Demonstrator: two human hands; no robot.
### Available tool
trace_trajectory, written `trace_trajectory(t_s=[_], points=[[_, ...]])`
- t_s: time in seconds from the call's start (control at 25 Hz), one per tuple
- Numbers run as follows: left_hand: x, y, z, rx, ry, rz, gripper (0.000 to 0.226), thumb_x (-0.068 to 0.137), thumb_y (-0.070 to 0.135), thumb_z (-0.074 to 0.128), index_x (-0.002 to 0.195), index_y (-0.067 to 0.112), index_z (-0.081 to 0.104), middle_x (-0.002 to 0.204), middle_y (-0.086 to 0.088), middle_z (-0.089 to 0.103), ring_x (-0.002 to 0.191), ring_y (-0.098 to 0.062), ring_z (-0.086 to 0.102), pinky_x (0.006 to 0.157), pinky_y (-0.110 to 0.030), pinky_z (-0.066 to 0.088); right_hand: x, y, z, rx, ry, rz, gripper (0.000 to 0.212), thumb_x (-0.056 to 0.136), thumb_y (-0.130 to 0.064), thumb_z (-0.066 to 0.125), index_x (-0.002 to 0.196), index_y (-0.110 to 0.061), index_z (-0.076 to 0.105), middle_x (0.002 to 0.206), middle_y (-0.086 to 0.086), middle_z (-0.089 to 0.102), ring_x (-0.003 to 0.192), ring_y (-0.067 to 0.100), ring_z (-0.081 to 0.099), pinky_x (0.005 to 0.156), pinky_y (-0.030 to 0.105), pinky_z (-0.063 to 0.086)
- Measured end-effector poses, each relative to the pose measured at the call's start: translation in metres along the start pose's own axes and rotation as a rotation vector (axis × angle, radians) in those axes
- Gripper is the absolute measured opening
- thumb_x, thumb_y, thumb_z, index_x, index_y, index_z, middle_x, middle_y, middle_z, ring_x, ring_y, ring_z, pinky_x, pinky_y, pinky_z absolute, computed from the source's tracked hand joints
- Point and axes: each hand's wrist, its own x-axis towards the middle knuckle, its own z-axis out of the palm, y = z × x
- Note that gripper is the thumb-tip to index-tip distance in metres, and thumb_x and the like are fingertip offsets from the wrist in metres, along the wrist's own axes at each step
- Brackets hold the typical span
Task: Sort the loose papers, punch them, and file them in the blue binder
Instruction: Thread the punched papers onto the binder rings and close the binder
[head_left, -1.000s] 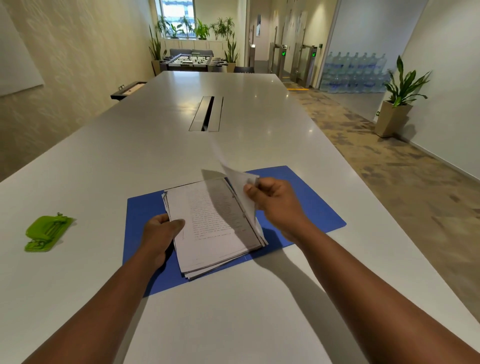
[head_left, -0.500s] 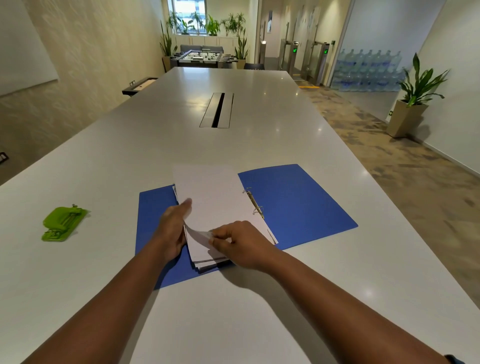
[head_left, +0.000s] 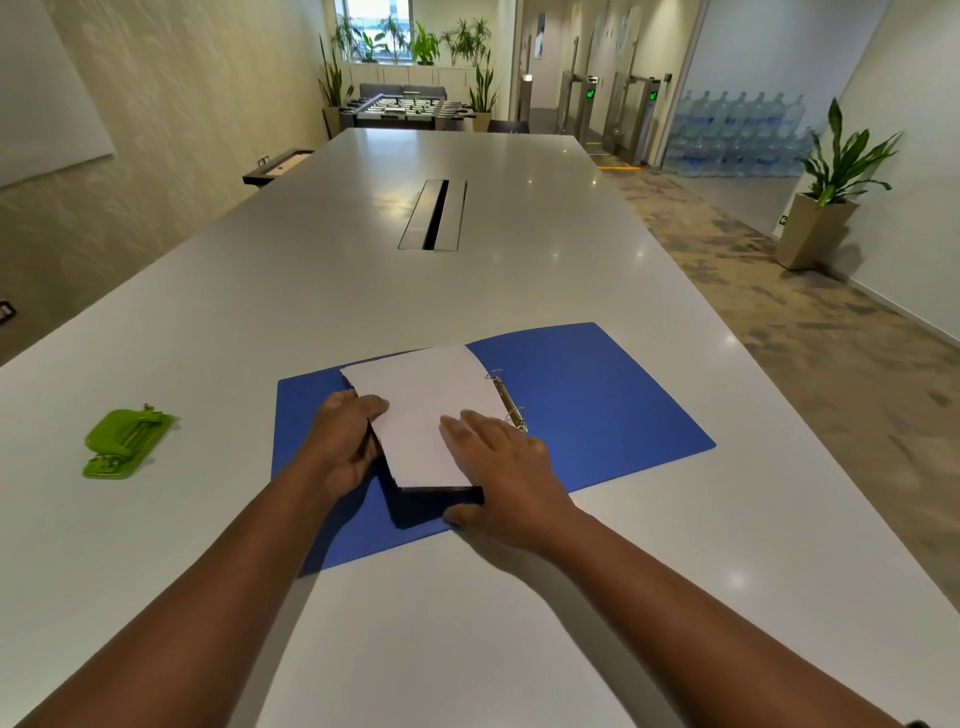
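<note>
The blue binder (head_left: 597, 395) lies open and flat on the white table (head_left: 363, 270), its metal rings (head_left: 509, 400) open near the middle. A stack of white papers (head_left: 426, 410) is held slightly raised over the binder's left half, blank side up. My left hand (head_left: 345, 441) grips the stack's left edge, thumb on top. My right hand (head_left: 498, 467) lies on the stack's near right corner with straight fingers on top and the thumb under the near edge.
A green hole punch (head_left: 124, 441) sits on the table to the left of the binder. A cable slot (head_left: 434, 215) runs down the table's middle. The table's right edge drops to carpet, with a potted plant (head_left: 826, 197) beyond.
The top sheet that my right hand lifted has come down onto the stack. Both hands now hold the stack by its edges, and its near end is raised off the binder.
</note>
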Motion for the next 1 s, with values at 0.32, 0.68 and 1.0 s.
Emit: trace_trajectory(t_s=[0.32, 0.68, 1.0], points=[[-0.006, 0.035, 0.051, -0.132, -0.193, 0.078, 0.04, 0.093, -0.007, 0.058, 0.13, 0.008, 0.052, 0.122, -0.015, 0.068, 0.103, -0.028, 0.072, 0.077, -0.04, 0.062, 0.003, 0.02, -0.009, 0.422, 0.428, 0.192, 0.061, 0.098, 0.001, 0.044, 0.153, -0.023, 0.041, 0.141, -0.001, 0.059, 0.118, 0.017, 0.058, 0.092, 0.017, 0.042], [-0.005, -0.006, 0.075, 0.549, -0.329, 0.272, 0.037, 0.098, 0.028, 0.065, 0.132, 0.02, 0.058, 0.131, -0.001, 0.063, 0.122, -0.02, 0.059, 0.089, -0.031, 0.053, 0.011, 0.055, -0.028, 0.921, 0.669, 0.577, 0.032, 0.102, -0.011, 0.043, 0.075, -0.025, 0.051, 0.072, 0.008, 0.052, 0.068, 0.02, 0.051, 0.051, 0.029, 0.038], [0.015, -0.055, 0.094, 0.968, -0.473, 0.509, 0.052, 0.102, 0.031, 0.055, 0.151, 0.021, 0.038, 0.159, -0.001, 0.032, 0.148, -0.019, 0.027, 0.12, -0.035, 0.024, 0.002, 0.078, -0.029, 1.317, 0.692, 0.741, 0.022, 0.101, -0.015, 0.056, 0.096, -0.037, 0.056, 0.101, -0.003, 0.07, 0.091, 0.022, 0.072, 0.072, 0.037, 0.063]])
